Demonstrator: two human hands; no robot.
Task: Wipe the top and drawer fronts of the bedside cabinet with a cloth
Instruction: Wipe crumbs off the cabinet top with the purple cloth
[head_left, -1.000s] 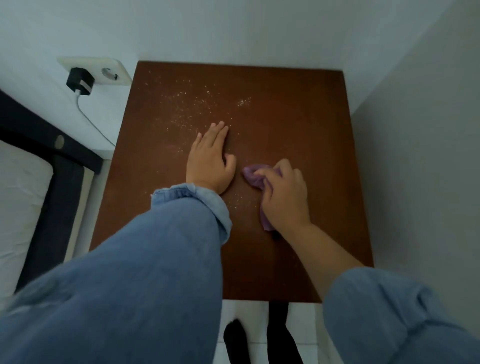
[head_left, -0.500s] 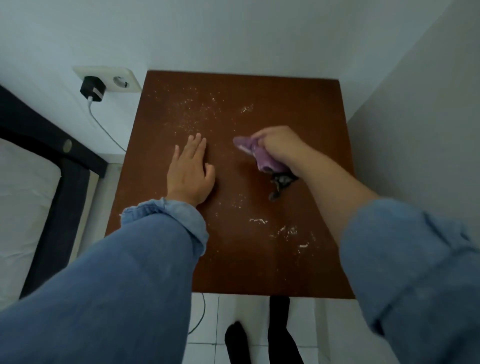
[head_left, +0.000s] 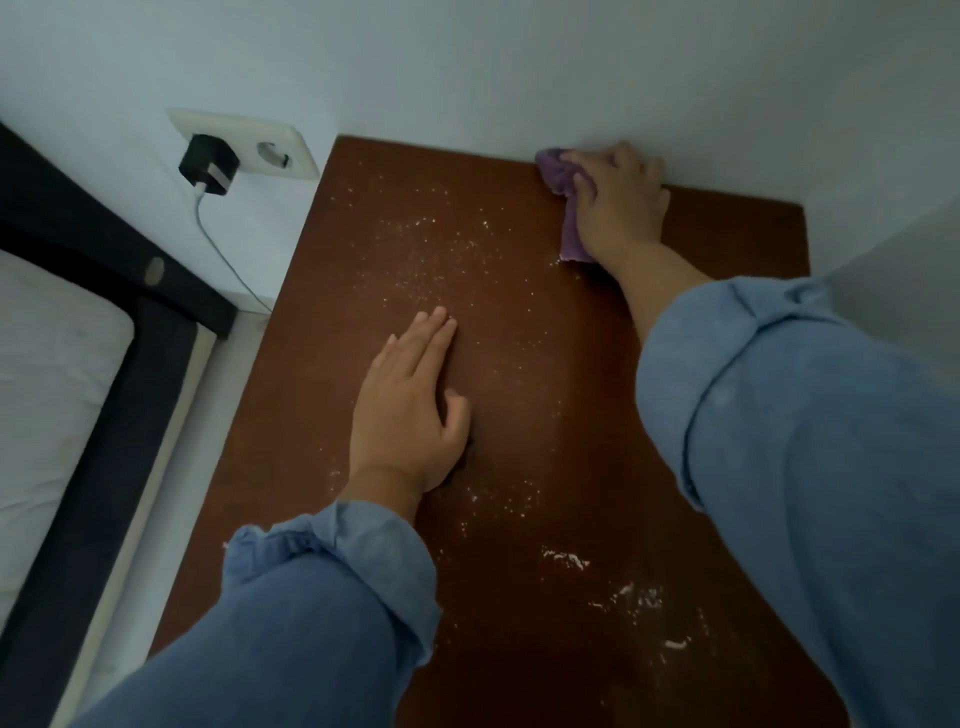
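Observation:
The brown top of the bedside cabinet (head_left: 519, 322) fills the middle of the head view, speckled with white dust and crumbs. My right hand (head_left: 621, 205) grips a bunched purple cloth (head_left: 560, 179) and presses it on the top at the back edge, against the wall. My left hand (head_left: 410, 410) rests flat on the top near its middle, fingers straight and together. The drawer fronts are out of sight below the frame.
A white wall socket (head_left: 260, 143) with a black charger (head_left: 208, 165) and its white cable sits on the wall to the left. A bed with a dark frame (head_left: 104, 332) and white mattress stands at the left. A wall (head_left: 893, 291) borders the cabinet's right side.
My right hand has carried the cloth from the middle of the top to the back edge by the wall. My left hand stays flat on the top. The camera has come closer.

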